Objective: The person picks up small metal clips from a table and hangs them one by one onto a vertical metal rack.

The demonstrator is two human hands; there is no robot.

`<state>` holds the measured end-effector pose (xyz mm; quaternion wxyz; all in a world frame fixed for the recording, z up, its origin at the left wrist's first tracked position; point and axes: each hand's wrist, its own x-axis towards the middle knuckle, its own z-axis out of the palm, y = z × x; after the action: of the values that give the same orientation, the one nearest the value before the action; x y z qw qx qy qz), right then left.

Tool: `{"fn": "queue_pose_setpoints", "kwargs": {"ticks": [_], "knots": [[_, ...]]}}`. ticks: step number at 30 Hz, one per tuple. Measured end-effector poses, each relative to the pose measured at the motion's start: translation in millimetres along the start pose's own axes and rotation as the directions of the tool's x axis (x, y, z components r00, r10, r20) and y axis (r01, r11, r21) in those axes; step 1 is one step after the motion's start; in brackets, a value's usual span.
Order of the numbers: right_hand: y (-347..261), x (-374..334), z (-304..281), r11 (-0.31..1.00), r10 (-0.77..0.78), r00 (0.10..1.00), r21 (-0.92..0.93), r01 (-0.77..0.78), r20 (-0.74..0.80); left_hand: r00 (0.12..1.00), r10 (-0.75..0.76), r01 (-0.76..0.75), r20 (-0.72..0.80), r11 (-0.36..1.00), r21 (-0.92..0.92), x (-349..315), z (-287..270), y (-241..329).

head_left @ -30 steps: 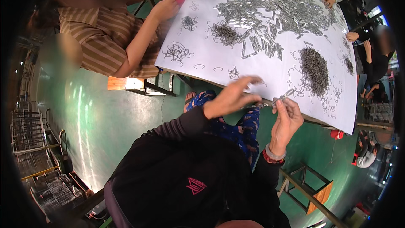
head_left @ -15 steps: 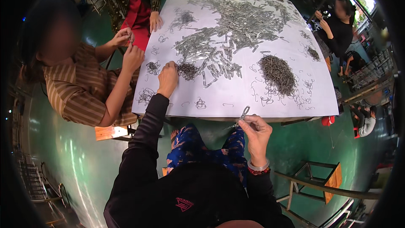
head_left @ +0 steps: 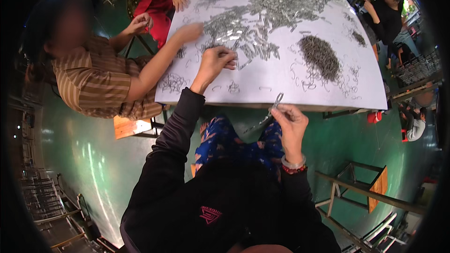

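My right hand [head_left: 290, 121] is at the table's near edge. Its thumb and fingers are pinched on an elongated silver metal link [head_left: 278, 99]. A thin string of metal pieces [head_left: 258, 127] trails from that grip over my lap. My left hand [head_left: 217, 64] is above the white tabletop, fingertips pressed together. Whatever they hold, if anything, is too small to make out. Just beyond it lie loose flat silver links [head_left: 257, 49], part of a wide heap [head_left: 281, 5]. A small dark pile of bent wire hooks is partly hidden behind my left hand.
On the white-covered table [head_left: 276, 77], a large pile of dark wire hooks [head_left: 319, 57] sits right of centre. Scattered hooks [head_left: 173, 83] lie at the near left corner. A co-worker's striped sleeve [head_left: 101, 82] and forearm [head_left: 159, 61] reach over the table's left side.
My left hand has lifted off the small hook pile and moved right, toward the links. The co-worker's nearer hand has reached out over the table. My view has shifted slightly.
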<state>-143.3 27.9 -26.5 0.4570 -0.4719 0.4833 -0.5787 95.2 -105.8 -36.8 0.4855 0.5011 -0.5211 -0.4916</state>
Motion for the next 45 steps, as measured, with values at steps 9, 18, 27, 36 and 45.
{"fn": "queue_pose_setpoints", "kwargs": {"ticks": [9, 18, 27, 36, 45], "knots": [[11, -7, 13, 1.0, -0.01, 1.0, -0.013, 0.01, -0.013, 0.954, 0.045, -0.022, 0.297, 0.997, -0.078, -102, 70, 46], [12, -2, 13, 0.92, -0.224, 0.973, -0.319, 0.228, 0.049, 0.973, 0.121, -0.105, 0.198, 0.99, -0.091, -101, 81, 39], [88, 169, -4, 0.863, -0.122, 0.992, -0.489, 0.127, 0.043, 0.964, 0.11, -0.098, 0.241, 0.993, -0.06, -107, 85, 45], [139, 226, 37, 0.426, -0.334, 0.927, -0.851, 0.308, 0.169, 0.968, 0.105, -0.097, 0.229, 0.994, -0.047, -114, 87, 38], [73, 160, 20, 0.905, 0.123, 0.989, -0.418, -0.081, 0.075, 0.966, 0.127, -0.127, 0.225, 0.992, -0.013, -97, 90, 26]]}}
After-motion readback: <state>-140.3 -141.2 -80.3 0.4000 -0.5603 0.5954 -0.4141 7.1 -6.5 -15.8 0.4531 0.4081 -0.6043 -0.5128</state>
